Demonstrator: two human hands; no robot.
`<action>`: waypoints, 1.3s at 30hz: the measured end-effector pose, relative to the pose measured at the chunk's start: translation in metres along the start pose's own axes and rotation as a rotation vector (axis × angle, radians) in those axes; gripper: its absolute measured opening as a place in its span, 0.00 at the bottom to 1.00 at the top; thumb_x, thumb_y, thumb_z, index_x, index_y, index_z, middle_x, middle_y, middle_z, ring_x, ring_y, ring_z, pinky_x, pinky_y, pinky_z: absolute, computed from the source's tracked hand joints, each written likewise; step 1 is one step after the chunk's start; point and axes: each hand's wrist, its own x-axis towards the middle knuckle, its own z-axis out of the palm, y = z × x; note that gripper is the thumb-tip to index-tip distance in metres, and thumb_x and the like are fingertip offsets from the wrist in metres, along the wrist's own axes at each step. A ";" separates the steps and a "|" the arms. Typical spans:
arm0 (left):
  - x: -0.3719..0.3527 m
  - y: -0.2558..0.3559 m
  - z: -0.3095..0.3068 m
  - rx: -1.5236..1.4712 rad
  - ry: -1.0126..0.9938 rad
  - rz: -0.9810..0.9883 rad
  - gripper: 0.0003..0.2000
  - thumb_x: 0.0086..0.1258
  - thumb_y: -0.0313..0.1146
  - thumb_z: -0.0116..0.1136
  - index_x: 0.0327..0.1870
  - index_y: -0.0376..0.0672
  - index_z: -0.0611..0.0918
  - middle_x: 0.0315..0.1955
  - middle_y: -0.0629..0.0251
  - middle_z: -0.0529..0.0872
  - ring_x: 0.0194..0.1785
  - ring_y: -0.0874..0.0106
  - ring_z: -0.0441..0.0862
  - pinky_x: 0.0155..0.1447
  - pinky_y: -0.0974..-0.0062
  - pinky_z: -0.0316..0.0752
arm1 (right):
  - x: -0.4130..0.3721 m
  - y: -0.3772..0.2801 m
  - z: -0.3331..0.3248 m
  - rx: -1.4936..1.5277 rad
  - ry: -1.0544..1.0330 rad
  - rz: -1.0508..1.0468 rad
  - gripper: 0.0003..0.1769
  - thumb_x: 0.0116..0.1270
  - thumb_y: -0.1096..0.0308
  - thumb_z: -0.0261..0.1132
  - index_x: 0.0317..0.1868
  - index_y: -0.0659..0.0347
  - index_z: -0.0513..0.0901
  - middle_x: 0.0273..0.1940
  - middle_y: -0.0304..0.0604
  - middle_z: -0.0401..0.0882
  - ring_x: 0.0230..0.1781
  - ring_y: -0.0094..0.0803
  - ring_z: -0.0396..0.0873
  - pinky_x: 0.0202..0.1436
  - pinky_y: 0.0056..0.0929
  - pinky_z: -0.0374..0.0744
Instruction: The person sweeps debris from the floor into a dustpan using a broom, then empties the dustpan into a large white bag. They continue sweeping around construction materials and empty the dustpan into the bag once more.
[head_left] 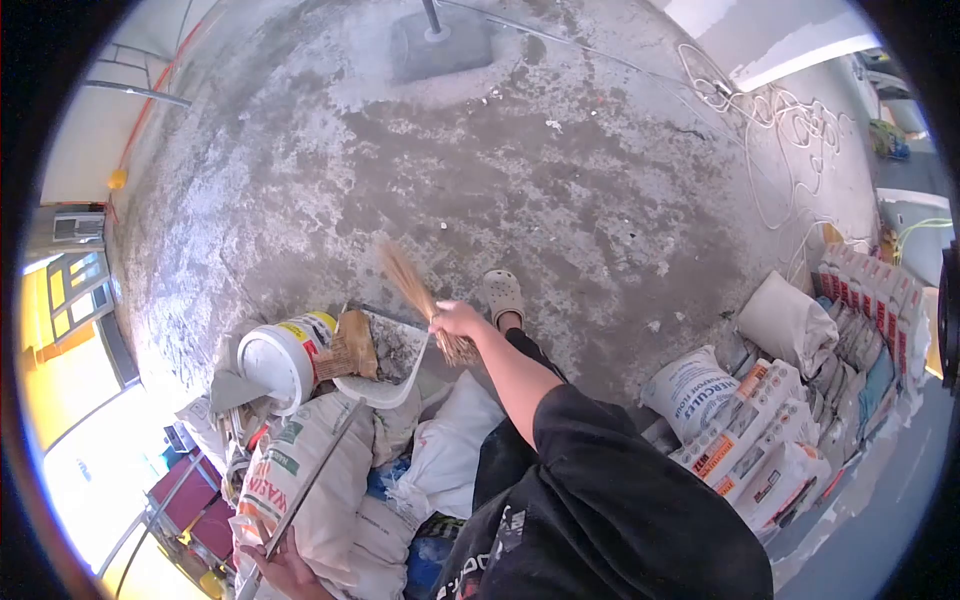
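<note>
My right hand [458, 318] is closed round the bound middle of a straw hand broom [404, 275], its bristles fanning out over the concrete floor. Close beside the broom lies a white dustpan [392, 394] with grey rubble [397, 345] and a torn piece of brown paper [352, 345] in it. A long metal handle [318, 462] runs from the dustpan back toward me. My left hand [287, 570] grips that handle low in the view, above the white sacks.
A white bucket [275, 365] lies tipped beside the dustpan. Full sacks [310, 480] crowd the lower left; bags of material [740, 420] are stacked at right. A pale cable [790, 125] lies coiled at upper right. A post base [440, 50] stands ahead. My clog [503, 294] is near the broom.
</note>
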 end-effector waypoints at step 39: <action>0.349 0.048 0.202 0.106 -0.215 -0.073 0.29 0.77 0.51 0.44 0.58 0.26 0.68 0.56 0.40 0.75 0.60 0.50 0.77 0.62 0.53 0.77 | 0.114 -0.102 -0.140 0.431 0.472 0.367 0.21 0.58 0.76 0.65 0.54 0.63 0.79 0.29 0.45 0.79 0.26 0.35 0.82 0.29 0.37 0.82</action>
